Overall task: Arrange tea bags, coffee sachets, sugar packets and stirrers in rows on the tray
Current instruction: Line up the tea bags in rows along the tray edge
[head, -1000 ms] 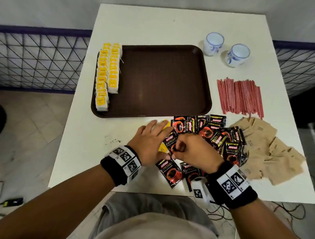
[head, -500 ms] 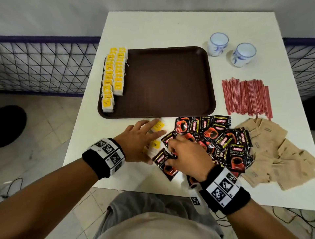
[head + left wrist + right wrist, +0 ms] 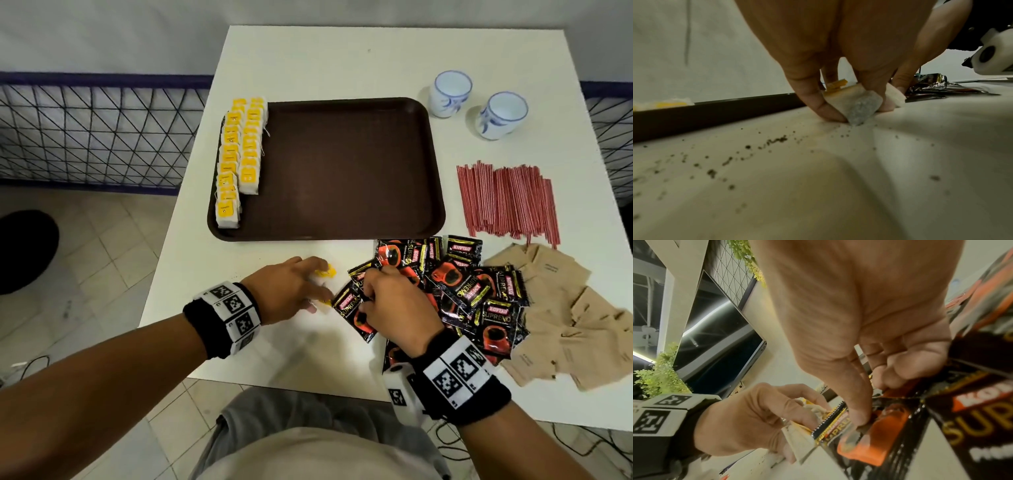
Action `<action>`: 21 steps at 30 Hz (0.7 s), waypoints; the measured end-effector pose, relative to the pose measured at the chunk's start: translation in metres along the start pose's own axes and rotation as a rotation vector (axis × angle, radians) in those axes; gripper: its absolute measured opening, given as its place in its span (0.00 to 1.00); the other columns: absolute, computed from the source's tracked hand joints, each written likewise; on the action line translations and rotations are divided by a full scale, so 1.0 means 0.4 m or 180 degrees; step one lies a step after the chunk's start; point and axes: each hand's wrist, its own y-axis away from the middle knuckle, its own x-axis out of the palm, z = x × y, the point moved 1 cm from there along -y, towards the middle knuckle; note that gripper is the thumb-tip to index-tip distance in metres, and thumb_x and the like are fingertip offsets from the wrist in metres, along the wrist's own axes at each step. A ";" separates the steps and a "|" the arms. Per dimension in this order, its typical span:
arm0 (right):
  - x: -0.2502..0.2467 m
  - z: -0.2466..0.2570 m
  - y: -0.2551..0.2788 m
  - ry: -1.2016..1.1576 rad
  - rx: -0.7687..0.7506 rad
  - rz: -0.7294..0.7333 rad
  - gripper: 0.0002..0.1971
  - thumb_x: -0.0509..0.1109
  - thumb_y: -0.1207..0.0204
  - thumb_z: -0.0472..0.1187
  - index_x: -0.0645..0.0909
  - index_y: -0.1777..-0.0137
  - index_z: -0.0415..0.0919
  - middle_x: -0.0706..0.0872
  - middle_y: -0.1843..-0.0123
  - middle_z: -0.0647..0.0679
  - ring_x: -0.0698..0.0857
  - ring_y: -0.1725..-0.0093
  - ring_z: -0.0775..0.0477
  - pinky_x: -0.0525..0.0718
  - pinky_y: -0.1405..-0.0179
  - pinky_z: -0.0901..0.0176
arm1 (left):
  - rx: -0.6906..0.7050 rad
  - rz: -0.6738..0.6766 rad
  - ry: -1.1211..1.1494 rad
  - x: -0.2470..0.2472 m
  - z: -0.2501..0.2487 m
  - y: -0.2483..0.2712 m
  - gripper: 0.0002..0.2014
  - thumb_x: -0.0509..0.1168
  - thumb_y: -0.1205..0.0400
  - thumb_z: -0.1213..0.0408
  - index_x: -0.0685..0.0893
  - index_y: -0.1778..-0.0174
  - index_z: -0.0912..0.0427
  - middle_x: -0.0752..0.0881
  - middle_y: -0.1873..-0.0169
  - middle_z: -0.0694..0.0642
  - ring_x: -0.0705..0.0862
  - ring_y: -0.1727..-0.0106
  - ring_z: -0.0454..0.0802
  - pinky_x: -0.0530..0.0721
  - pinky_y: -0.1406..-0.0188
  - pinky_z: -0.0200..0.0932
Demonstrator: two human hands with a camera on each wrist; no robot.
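Note:
My left hand rests on the white table just in front of the brown tray, fingers curled round a small bunch of loose tea bags with yellow tags. Beside it my right hand pinches a black and red coffee sachet at the left edge of the sachet pile. Two rows of tea bags line the tray's left side. Red stirrers and brown sugar packets lie on the table to the right.
Two white and blue cups stand behind the stirrers. Dark tea crumbs are scattered on the table near my left hand. The table's front edge runs just under both wrists; a wire fence stands off to the left.
My left hand has drawn left, away from the sachets, and its straight fingers have curled round the tea bags. The right hand stays on the sachet at the pile's edge.

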 end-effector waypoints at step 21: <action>-0.068 0.064 -0.072 -0.2427 -0.0218 -0.0192 0.12 0.78 0.24 0.42 0.83 0.44 0.56 0.85 0.48 0.55 0.90 0.55 0.48 0.87 0.60 0.52 | -0.1580 -0.1291 0.3970 -0.118 0.009 0.037 0.11 0.74 0.24 0.78 0.91 0.49 0.60 0.88 0.60 0.55 0.86 0.65 0.43 0.83 0.72 0.37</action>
